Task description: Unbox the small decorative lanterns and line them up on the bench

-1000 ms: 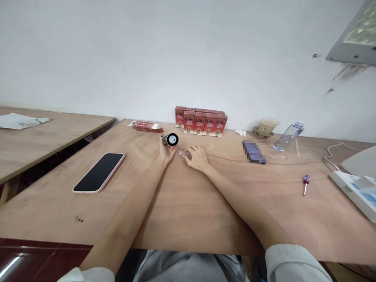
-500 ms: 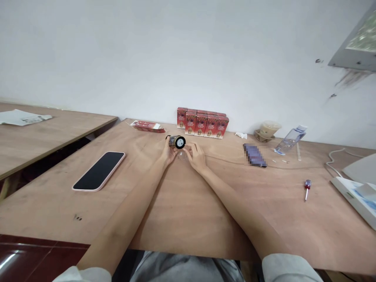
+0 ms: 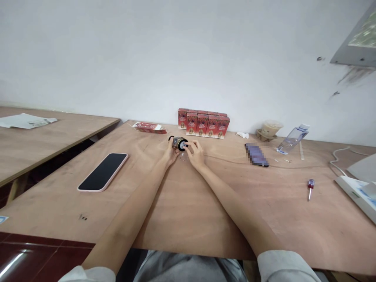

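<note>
A small lantern [image 3: 176, 142] with a clear body and a black-and-gold base lies on its side, its pale round underside turned toward my right. My left hand [image 3: 170, 153] is wrapped round its body from the left and below. The thumb and fingers of my right hand [image 3: 196, 154] are pinched together at the underside and touch it; whatever they hold there, if anything, is too small to make out. Just below, a tiny clear item with a white bit [image 3: 182, 156] lies on the wooden table [image 3: 188, 211].
Red boxes [image 3: 205, 125] stand against the wall, with a flattened red box [image 3: 149, 127] to their left. A pink-edged phone [image 3: 103, 172] lies left. To the right are another phone [image 3: 256, 154], a cup [image 3: 270, 128], a water bottle [image 3: 293, 139] and a screwdriver [image 3: 310, 188].
My right fingertips have moved up and left onto the lantern's underside, now partly covering it. The lantern has turned slightly, its underside facing more to the right. The view has shifted a little.
</note>
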A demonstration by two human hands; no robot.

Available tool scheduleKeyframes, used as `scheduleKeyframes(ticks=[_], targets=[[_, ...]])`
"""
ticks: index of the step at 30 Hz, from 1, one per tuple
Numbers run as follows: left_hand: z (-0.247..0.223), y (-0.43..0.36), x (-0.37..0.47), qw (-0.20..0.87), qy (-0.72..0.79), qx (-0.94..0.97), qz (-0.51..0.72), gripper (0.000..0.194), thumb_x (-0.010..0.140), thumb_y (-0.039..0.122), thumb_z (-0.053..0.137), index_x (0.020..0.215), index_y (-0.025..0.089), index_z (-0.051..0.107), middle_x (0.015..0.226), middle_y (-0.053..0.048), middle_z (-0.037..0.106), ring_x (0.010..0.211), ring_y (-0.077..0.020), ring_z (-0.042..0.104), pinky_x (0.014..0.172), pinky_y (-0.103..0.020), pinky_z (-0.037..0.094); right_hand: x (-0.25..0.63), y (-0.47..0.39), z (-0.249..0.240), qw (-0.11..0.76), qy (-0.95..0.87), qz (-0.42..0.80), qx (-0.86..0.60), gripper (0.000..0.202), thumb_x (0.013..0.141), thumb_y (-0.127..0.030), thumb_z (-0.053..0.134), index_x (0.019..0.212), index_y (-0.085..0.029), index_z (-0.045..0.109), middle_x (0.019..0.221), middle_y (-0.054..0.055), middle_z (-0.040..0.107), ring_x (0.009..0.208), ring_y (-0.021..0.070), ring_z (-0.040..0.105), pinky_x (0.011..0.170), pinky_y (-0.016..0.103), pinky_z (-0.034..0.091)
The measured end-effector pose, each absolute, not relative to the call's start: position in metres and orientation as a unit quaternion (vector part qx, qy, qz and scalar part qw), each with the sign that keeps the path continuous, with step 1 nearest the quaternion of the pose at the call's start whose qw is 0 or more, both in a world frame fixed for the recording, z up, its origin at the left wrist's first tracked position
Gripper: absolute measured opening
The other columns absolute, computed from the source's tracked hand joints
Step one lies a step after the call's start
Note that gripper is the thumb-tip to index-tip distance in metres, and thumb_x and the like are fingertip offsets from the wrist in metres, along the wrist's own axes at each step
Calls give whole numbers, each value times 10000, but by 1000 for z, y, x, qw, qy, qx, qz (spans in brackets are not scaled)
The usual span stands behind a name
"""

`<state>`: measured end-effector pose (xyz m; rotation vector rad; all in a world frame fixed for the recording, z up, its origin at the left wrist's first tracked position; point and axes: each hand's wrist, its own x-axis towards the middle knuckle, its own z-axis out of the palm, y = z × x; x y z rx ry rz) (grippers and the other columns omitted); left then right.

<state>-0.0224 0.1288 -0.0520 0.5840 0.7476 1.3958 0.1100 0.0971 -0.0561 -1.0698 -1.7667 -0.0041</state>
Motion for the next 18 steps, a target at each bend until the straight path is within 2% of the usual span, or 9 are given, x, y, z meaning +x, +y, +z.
scheduleKeyframes(ticks=[11, 18], targets=[[-58, 129, -12, 577, 340, 282, 687, 286, 812, 411, 589, 816, 127, 624, 683, -23, 663, 549, -107, 605, 512, -196, 479, 110, 101, -57, 492, -740, 1, -459, 155, 908, -255, 466, 857, -189, 597, 894, 57, 621, 886, 204, 551, 815, 321, 379], [-61, 132, -13, 569, 350, 277, 690, 350, 796, 457, 590, 799, 108, 620, 651, -32, 651, 527, -112, 598, 494, -200, 473, 110, 101, -56, 484, -754, 21, -444, 88, 884, -260, 511, 882, -193, 569, 873, 37, 624, 850, 193, 556, 795, 306, 374]])
